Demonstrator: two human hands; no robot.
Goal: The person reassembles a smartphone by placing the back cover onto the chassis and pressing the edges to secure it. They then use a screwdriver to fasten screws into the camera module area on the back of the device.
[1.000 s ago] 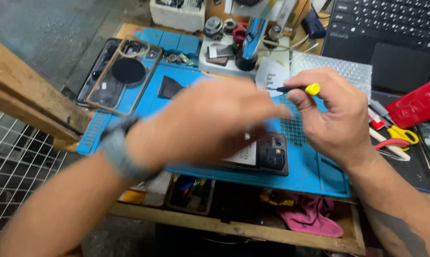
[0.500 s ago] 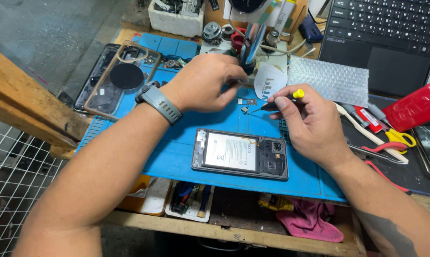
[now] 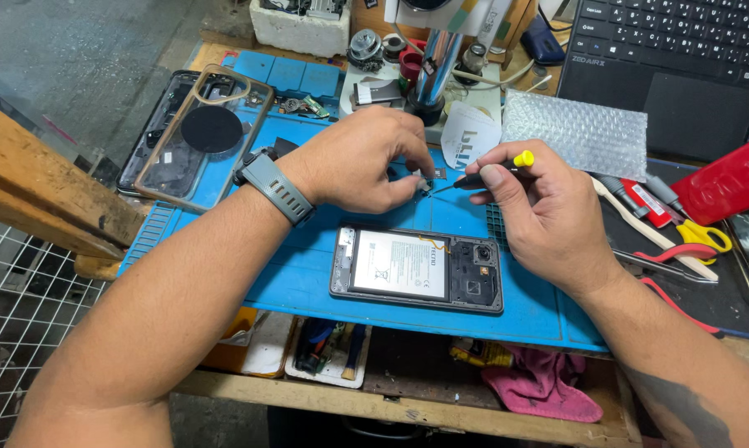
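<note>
The left hand (image 3: 353, 162) is pinching a tiny part (image 3: 425, 187) near the mat's (image 3: 308, 282) far edge; the right hand (image 3: 544, 211) is gripping a screwdriver (image 3: 484, 172), tip touching it. The opened phone (image 3: 417, 269) (near edge) is lying apart. Both hands are sitting slightly lower than before.

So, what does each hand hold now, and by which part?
The right hand holds a small screwdriver by its black shaft, below the yellow cap. The left hand pinches a tiny part at its fingertips; which part of it cannot be told.

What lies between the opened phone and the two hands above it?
Head view: only bare blue mat separates the opened phone from the left hand and right hand.
</note>
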